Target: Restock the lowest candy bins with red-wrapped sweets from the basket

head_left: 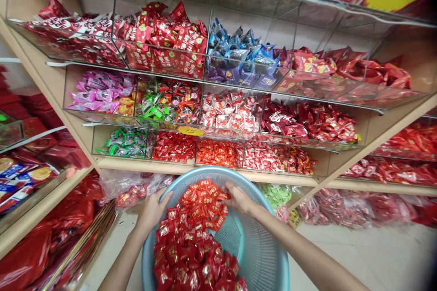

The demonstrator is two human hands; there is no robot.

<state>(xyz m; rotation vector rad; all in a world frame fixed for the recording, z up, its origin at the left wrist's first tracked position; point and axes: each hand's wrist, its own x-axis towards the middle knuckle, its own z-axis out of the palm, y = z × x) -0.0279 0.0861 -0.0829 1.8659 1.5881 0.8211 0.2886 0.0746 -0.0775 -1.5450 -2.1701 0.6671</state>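
Note:
A light blue plastic basket (269,232) is at the bottom middle. Inside lie orange-red wrapped candies (205,200) toward its far side and dark red wrapped candies (194,254) nearer to me. My left hand (156,207) is at the basket's left rim, thumb reaching inward and fingers spread; it holds no candy that I can see. Over the inside of the basket, my right hand (237,197) touches the orange-red candies at their right edge with its fingers curled together. Whatever lies between those fingertips is too small to make out.
Shelves with clear bins of wrapped candies (218,152) rise just beyond the basket. Plastic bags of candies (131,195) lie under the lowest shelf (136,163). Red packages (68,218) stand at the left; floor tiles (368,245) show at the right.

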